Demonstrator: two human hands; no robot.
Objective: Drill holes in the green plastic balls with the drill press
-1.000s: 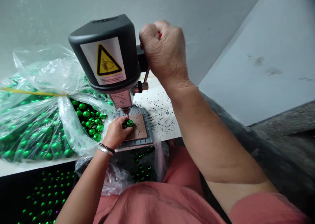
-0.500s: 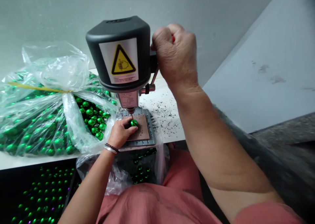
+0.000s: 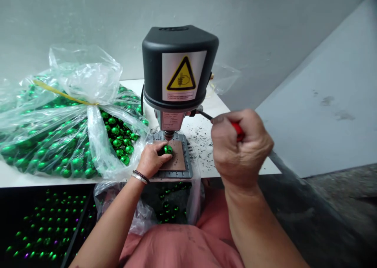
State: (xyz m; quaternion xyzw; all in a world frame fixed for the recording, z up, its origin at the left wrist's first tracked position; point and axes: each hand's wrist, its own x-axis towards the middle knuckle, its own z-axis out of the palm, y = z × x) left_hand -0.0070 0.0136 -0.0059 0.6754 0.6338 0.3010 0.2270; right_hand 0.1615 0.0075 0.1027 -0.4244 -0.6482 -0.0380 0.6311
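With thumb and fingers, my left hand (image 3: 153, 158) pinches a shiny green ball (image 3: 168, 149) on a brown square board (image 3: 176, 164) at the base of a small drill press (image 3: 180, 67). The thin drill bit (image 3: 167, 141) stands right over the ball and meets its top; how deep it goes I cannot tell. My right hand (image 3: 240, 142) is wrapped round the red grip (image 3: 238, 131) of the press's feed lever (image 3: 205, 114), low and to the right of the black motor housing.
A tied clear plastic bag (image 3: 97, 142) full of green balls lies left on the white table (image 3: 206, 142). Dark shavings are scattered right of the base. Below the table edge are an open bag (image 3: 173, 207) and a dark tray (image 3: 44, 224) with green balls.
My right hand has pulled the lever down, from beside the motor housing to lower right. My left hand still holds the ball on the board. The camera view has shifted left.
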